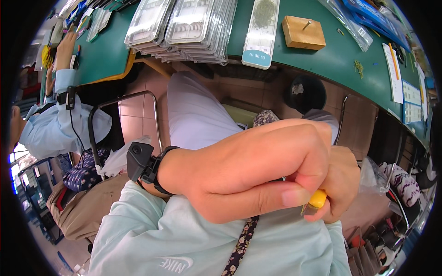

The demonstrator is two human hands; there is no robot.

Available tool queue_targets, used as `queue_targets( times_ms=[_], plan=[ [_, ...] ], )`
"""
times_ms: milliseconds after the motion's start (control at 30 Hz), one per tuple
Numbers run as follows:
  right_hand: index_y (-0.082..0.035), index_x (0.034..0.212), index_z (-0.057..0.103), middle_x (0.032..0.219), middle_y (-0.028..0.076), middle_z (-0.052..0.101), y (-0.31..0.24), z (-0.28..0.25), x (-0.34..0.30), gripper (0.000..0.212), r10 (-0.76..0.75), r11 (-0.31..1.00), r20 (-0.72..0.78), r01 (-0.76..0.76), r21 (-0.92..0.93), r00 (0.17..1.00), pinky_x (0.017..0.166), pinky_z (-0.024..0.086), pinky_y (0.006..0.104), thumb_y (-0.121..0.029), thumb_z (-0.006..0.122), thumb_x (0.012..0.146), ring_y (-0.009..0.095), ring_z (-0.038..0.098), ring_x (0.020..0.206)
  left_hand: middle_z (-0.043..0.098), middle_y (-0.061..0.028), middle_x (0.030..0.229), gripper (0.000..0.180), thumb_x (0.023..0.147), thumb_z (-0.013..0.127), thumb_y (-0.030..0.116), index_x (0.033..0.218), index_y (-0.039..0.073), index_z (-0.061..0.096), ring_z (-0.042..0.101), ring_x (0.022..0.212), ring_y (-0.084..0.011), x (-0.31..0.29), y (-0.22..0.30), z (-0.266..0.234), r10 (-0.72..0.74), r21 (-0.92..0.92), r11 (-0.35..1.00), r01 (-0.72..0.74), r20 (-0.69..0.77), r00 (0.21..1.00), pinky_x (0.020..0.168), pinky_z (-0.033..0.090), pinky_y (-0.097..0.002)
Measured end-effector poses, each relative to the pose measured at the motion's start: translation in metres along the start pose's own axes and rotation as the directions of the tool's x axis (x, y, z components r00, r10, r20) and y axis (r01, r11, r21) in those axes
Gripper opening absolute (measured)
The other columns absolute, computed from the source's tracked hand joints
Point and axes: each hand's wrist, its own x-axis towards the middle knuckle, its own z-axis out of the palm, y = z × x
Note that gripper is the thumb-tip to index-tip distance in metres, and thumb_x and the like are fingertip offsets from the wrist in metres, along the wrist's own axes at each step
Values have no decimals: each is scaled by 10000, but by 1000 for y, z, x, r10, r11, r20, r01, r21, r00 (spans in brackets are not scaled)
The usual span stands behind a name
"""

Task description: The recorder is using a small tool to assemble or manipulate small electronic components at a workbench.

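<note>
Yellow-ended piece (317, 198) shows just past the thumb tip of the left hand (258, 165), against the right hand (345, 184). The left hand, larger in view, has curled fingers, its thumb laid along the bent index finger; whether it has closed on anything cannot be told. The right hand, partly hidden behind it, appears to bend its fingers around the yellow-ended piece. Because so little of the piece protrudes, a loosened right grip could let it fall below the hands; a slipping left thumb could also skid across its end.

Setting, in descending size: beyond both hands, a green table (340, 51); below its edge, a tiled floor (140, 117); left of the left hand, a co-worker (64, 126); beyond the left hand, stacked clear trays (189, 27); to their right, a long clear case (258, 39); beyond the right hand, a dark bin (309, 96), a wooden block (301, 42) with an upright peg (307, 25), and, farther right, green strands (359, 69).
</note>
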Motion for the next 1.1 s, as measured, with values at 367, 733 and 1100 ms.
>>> queue_targets(
  times_ms=[367, 733, 1100],
  plan=[
    [-74, 693, 579, 577, 37, 541, -3, -4, 3, 344, 21, 1000, 47, -21, -13, 999, 367, 357, 298, -386, 722, 707, 203, 511, 428, 522, -66, 754, 67, 843, 512, 119, 819, 58, 498, 485, 677, -183, -4, -2, 2, 3, -5, 1000, -3, -13, 1000, 591, 386, -305],
    [-82, 676, 588, 549, 35, 528, -2, -6, 3, 340, -12, 998, 66, 16, -60, 998, 362, 350, 287, -381, 749, 683, 204, 503, 414, 515, -51, 752, 83, 871, 498, 124, 825, 54, 493, 469, 641, -198, -1, 2, 3, -24, -4, 1000, 24, 31, 999, 585, 366, -326],
    [-90, 699, 605, 540, 6, 508, 2, -4, 3, 342, -88, 996, 84, 87, 16, 993, 351, 314, 284, -406, 737, 691, 167, 482, 401, 515, -44, 760, 108, 878, 491, 157, 832, 60, 490, 464, 650, -200, 0, 2, 1, -152, -254, 950, 184, 140, 978, 584, 357, -327]
  ],
)
